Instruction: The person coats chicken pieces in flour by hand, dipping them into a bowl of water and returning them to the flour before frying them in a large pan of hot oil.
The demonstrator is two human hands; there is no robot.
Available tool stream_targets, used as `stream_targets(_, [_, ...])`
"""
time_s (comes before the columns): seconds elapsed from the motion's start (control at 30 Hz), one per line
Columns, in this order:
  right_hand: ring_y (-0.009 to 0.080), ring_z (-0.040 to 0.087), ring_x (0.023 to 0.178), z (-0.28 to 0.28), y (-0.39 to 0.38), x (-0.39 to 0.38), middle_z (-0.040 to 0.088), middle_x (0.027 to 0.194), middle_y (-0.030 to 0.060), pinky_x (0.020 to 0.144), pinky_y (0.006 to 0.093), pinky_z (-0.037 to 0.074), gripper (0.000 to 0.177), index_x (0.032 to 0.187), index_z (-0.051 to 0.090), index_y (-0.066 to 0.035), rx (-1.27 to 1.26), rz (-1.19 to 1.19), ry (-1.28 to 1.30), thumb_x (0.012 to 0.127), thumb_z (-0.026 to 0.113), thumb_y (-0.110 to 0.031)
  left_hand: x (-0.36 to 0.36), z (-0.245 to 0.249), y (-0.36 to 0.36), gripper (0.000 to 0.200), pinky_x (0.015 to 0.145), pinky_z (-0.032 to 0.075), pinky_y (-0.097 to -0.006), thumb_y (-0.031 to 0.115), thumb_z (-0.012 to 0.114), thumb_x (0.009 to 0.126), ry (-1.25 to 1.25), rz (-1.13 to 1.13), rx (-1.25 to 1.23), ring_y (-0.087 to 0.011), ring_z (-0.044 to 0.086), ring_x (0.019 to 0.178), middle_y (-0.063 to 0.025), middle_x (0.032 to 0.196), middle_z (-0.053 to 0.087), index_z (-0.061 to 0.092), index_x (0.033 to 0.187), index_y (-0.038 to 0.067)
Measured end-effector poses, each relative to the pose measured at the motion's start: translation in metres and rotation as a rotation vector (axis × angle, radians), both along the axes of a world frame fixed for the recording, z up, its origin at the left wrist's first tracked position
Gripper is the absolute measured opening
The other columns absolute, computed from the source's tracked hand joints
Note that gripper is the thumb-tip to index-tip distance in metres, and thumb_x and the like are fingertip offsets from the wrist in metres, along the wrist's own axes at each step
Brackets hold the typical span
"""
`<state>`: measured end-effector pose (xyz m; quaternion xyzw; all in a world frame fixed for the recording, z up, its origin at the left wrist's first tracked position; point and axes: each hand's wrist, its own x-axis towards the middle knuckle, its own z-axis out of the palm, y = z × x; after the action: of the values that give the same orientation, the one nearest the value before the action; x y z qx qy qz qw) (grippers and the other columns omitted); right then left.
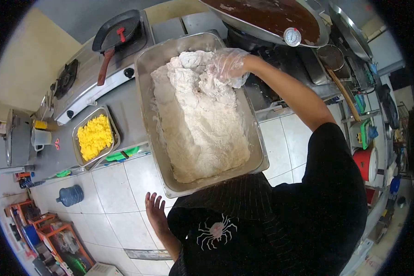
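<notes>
A large metal tray (148, 138) of white flour (207, 129) lies in front of me, its near edge against my body. Flour-coated pieces, possibly chicken, (188, 69) are heaped at its far end. My right hand (232, 66), in a clear plastic glove, reaches over the tray's far right edge. Its fingers curl down around a flour-coated piece (210, 85), with the fingertips partly hidden. Bare and holding nothing, my left hand (155, 212) hangs below the tray's near left corner with its fingers apart.
A wide pan of dark brown oil (271, 18) with a dial thermometer (292, 37) stands beyond the tray. To the left are a small tray of yellow crumbly food (95, 137), a stove (96, 85) and a black pan (117, 30). A wooden-handled strainer (331, 57) lies right.
</notes>
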<state>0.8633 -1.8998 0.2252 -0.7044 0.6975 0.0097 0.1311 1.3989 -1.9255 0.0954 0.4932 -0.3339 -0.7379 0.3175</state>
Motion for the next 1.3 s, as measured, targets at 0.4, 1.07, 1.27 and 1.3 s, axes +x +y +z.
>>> stream_targets(0.4, [0.0276,0.056,0.083,-0.14,-0.033,0.013,0.057,0.094,0.0172,0.076,0.0352,0.044,0.036,0.1,0.051,0.004,0.405,0.179,0.346,0.073,0.05,-0.021,0.01,-0.01,0.006,0.05,0.084,0.034,-0.0349,0.036,0.045,0.083,-0.005,0.02,0.031,-0.0176,0.045,0.094,-0.0046,0.108,0.048,0.036,0.124,0.009])
stream_targets(1.07, [0.0301,0.055,0.085,-0.075,-0.04,0.007,0.056,0.093,0.0183,0.073,0.0384,0.044,0.03,0.097,0.054,-0.003,0.214,-0.032,0.119,0.072,0.056,-0.02,0.034,-0.024,0.01,0.05,0.086,0.032,-0.037,0.036,0.045,0.083,-0.015,0.069,0.048,-0.0177,0.045,0.095,-0.0043,0.107,0.049,0.036,0.124,0.01])
stream_targets(1.27, [0.0282,0.051,0.092,-0.022,-0.014,-0.009,0.054,0.097,0.015,0.079,0.0371,0.041,0.033,0.099,0.053,-0.006,-0.049,0.012,-0.271,0.07,0.059,-0.019,0.042,-0.025,0.016,0.049,0.086,0.032,-0.0362,0.036,0.045,0.084,-0.01,0.121,0.088,-0.0169,0.045,0.094,-0.0036,0.107,0.048,0.037,0.124,0.01])
stream_targets(1.3, [0.028,0.051,0.092,-0.006,-0.008,-0.01,0.054,0.096,0.0138,0.08,0.0364,0.041,0.034,0.1,0.053,-0.007,-0.164,-0.07,-0.687,0.069,0.06,-0.019,0.041,-0.025,0.015,0.049,0.087,0.032,-0.0361,0.037,0.045,0.084,-0.003,0.108,0.08,-0.0169,0.045,0.095,-0.0035,0.107,0.048,0.037,0.124,0.01])
